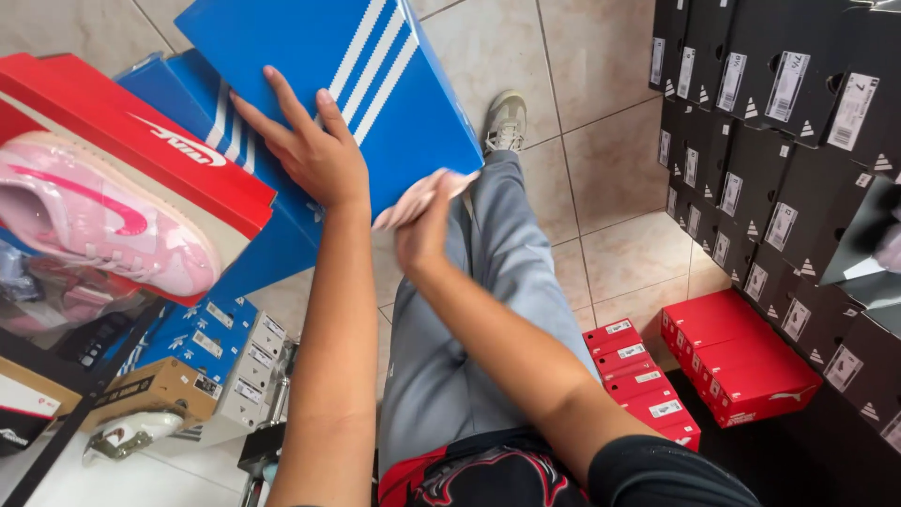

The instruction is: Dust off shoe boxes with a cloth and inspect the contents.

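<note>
Seen from the head camera, black boxes (779,141) line the right wall, red boxes (741,361) lie on the tiled floor (610,160), and a pink shoe (103,230) sits left. The left hand (314,150) lies flat, fingers spread, on a tilted blue shoebox (375,84); the right hand (424,225) is clenched around a pink cloth (418,199) at the box's lower edge.

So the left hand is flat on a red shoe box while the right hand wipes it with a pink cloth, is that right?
Not quite. The box under the left hand is blue with white stripes, not red; the head view shows it. The rest stands: that hand lies flat on it, and the right hand holds a pink cloth against its edge.
</note>
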